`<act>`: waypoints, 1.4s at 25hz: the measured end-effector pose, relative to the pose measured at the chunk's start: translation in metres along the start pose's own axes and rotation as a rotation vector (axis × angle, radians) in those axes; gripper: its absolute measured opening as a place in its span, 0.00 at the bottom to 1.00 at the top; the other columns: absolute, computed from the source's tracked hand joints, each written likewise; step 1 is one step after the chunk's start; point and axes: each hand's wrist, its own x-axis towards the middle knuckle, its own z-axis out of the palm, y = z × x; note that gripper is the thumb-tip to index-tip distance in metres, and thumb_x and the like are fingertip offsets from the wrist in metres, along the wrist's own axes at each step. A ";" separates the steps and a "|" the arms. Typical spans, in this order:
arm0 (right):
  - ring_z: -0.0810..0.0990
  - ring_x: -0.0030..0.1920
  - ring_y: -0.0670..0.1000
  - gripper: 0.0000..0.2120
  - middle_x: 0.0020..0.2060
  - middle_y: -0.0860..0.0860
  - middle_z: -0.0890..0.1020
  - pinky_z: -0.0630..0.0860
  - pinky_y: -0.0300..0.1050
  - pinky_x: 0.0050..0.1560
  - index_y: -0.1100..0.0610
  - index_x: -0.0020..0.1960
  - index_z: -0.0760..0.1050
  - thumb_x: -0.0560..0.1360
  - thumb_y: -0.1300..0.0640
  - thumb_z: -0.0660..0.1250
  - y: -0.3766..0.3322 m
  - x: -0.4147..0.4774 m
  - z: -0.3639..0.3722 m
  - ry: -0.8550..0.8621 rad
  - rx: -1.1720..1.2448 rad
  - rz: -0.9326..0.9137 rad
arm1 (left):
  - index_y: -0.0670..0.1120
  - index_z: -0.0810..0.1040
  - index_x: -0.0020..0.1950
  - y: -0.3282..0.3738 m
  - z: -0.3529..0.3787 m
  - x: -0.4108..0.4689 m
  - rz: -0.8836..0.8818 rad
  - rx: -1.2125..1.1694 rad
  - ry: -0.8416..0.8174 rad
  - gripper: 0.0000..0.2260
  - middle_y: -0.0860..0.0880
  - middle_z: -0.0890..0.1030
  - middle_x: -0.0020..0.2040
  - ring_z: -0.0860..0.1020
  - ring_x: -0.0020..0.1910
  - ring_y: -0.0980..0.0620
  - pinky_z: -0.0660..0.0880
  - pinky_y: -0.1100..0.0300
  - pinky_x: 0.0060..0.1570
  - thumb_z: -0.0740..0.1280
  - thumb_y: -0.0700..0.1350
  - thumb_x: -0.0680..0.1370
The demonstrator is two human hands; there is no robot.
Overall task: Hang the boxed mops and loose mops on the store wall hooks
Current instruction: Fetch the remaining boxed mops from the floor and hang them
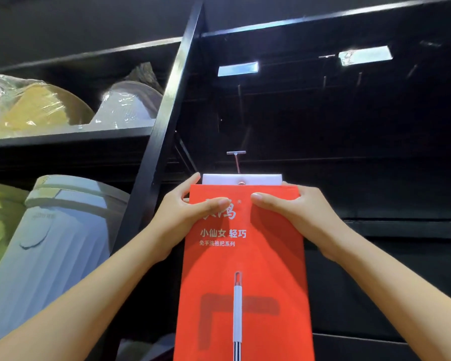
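Since the hang hole sits in the white tab (261,179) just above both thumbs, the red boxed mop (245,256) is held upright by its top corners, likely to steer the tab onto the wall hook (237,162) directly above the hands. Hook tip appears at the hole; fully through or not, unclear. Left hand (185,212) clamps the box's left edge, thumb flat on the front, fingers behind. Right hand (292,212) mirrors it. Box runs down between the forearms.
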 end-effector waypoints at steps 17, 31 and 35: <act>0.86 0.44 0.47 0.19 0.42 0.46 0.87 0.82 0.52 0.53 0.49 0.49 0.83 0.62 0.42 0.80 0.001 0.041 -0.001 -0.066 0.030 -0.007 | 0.67 0.77 0.47 0.010 -0.005 0.029 -0.086 0.002 0.023 0.22 0.54 0.86 0.41 0.86 0.40 0.52 0.79 0.65 0.34 0.80 0.47 0.61; 0.79 0.52 0.46 0.34 0.48 0.47 0.82 0.78 0.51 0.54 0.47 0.50 0.80 0.56 0.23 0.67 0.047 0.039 0.008 0.116 -0.398 0.052 | 0.53 0.52 0.79 -0.017 -0.001 0.029 -0.233 0.287 0.077 0.52 0.55 0.84 0.50 0.83 0.47 0.59 0.77 0.68 0.42 0.79 0.53 0.63; 0.70 0.64 0.53 0.51 0.57 0.48 0.77 0.73 0.57 0.62 0.48 0.64 0.72 0.51 0.17 0.61 0.058 0.030 0.017 0.181 -0.420 0.135 | 0.54 0.49 0.80 -0.023 0.001 0.020 -0.206 0.322 0.151 0.51 0.59 0.77 0.51 0.81 0.45 0.62 0.75 0.70 0.38 0.78 0.56 0.65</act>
